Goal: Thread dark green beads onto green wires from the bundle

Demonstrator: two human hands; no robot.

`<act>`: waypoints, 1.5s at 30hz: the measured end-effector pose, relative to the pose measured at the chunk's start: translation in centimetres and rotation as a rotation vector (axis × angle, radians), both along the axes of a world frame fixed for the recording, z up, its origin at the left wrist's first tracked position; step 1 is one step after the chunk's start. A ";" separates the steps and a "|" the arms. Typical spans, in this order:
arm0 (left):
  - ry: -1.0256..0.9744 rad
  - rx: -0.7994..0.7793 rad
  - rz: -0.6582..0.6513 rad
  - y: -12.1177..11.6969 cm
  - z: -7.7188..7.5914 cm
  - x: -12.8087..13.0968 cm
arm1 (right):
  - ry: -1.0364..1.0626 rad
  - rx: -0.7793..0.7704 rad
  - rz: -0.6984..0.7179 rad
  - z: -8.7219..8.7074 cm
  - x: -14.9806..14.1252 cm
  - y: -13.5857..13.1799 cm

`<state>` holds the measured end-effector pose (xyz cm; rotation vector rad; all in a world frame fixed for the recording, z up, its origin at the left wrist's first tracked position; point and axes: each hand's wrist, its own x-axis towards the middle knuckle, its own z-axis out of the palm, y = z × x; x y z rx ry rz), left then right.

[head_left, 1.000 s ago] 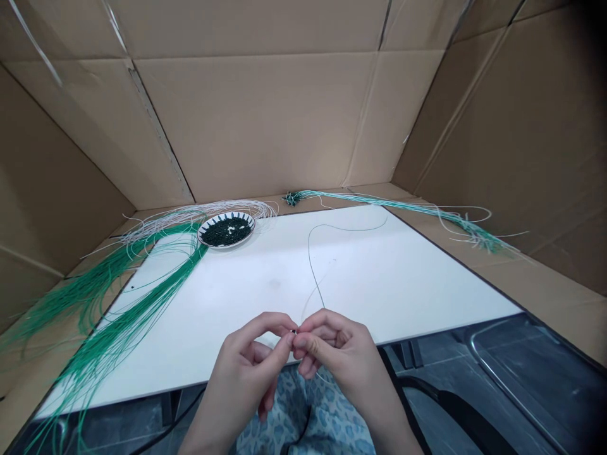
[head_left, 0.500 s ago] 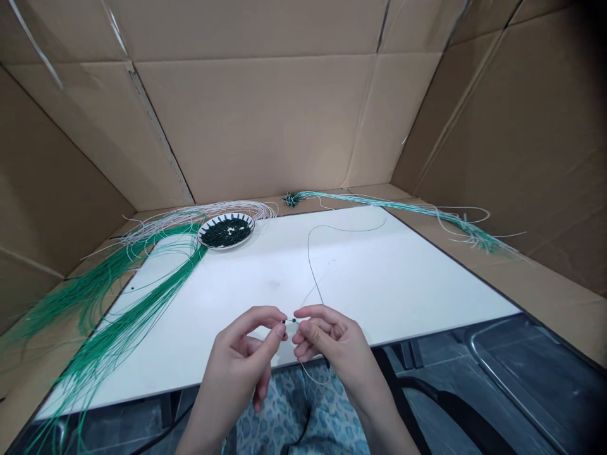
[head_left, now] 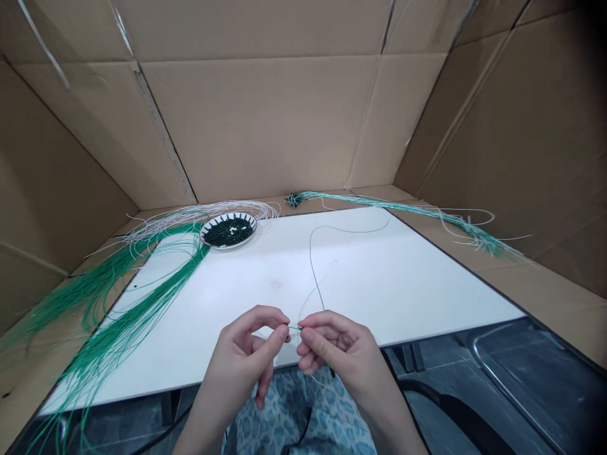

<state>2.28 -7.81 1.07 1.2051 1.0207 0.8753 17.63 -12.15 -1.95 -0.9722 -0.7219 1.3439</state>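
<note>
Just above the near edge of the white board, my left hand [head_left: 247,347] pinches a thin cord [head_left: 294,327] between thumb and index finger. A tiny dark spot, perhaps a bead, shows at those fingertips. Close by on the right, my right hand [head_left: 342,346] closes thumb and index finger on the same cord, with a dark bead partly hidden under the tips. The short stretch between the hands looks taut. From behind my right hand a long tail of the cord [head_left: 312,259] curves away across the board. A thin loop hangs below that hand.
A patterned dish [head_left: 251,235] of small dark beads stands on the far left of the white board [head_left: 403,284]. Green strands [head_left: 156,291] and white strands [head_left: 227,207] spread around it. A bundle of pale green cords [head_left: 403,205] lies behind. Cardboard walls [head_left: 265,126] surround the board.
The dark bead that showed on the cord between my hands is now mostly covered by my right fingertips. My right thumb and index finger have come together. The view has shifted slightly.
</note>
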 end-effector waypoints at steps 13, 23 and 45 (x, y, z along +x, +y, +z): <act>-0.073 -0.010 -0.044 0.9 -1.3 -0.8 | -0.191 0.045 -0.031 0.8 -0.4 -1.0; -0.054 -0.086 -0.204 -0.2 -0.8 -0.2 | -0.332 0.027 -0.057 2.1 -1.1 -2.1; 0.004 -0.073 -0.136 -0.3 0.1 0.1 | -0.395 0.137 -0.077 1.1 -1.4 -1.6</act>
